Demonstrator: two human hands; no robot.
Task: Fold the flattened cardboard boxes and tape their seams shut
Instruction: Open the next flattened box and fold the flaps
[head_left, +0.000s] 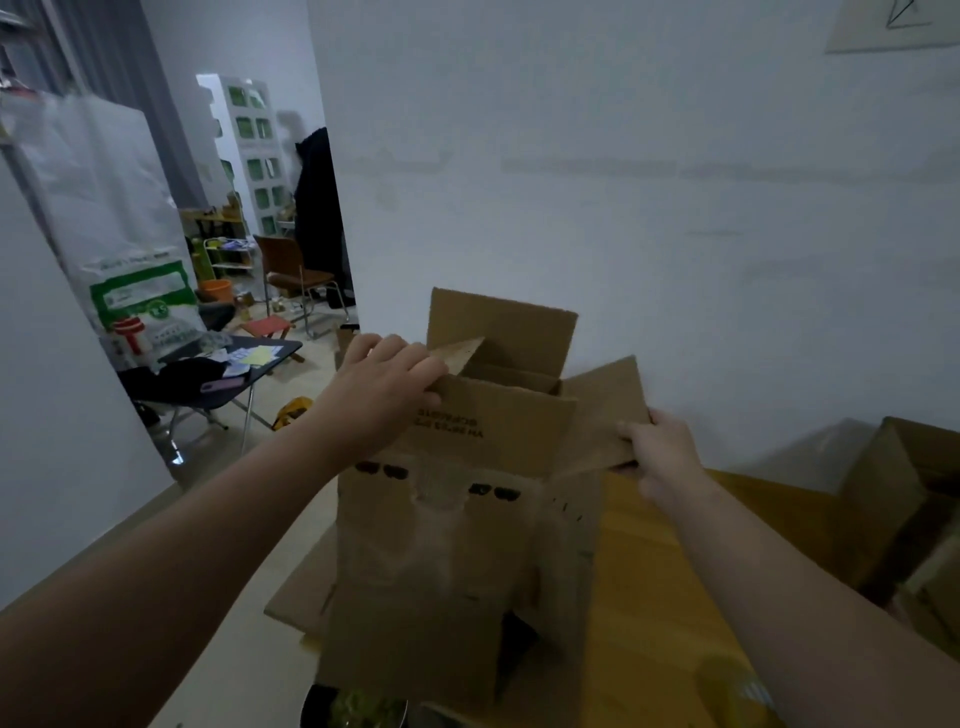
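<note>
One box (457, 545) is all we have in hand, standing upright on the wooden table (649, 571), opened into a square tube with its top flaps not yet closed. Our left hand (387, 384) curls its fingers over the left corner of the near flap (498, 426), thumb on its outer face. Just beyond those fingertips a small left flap (462, 353) tips inward, and past it the far flap (498, 322) stands up. Our right hand (660, 447) pinches the outer edge of the right flap (602, 415), which slants outward.

So the shaping looks done, while folding the flaps down and taping the seam are left. We see no fresh tape on top, and the underside is hidden.

Below our left wrist a flat cardboard sheet (298, 597) lies under the box. Beyond our right knuckles sits another open box (893, 493), well apart. A dark bowl (332, 706) sits at the box's foot. A yellowish blur (727, 680) beside our right forearm might be tape, but it is too smeared to tell. Nothing seems to block the flaps.
</note>
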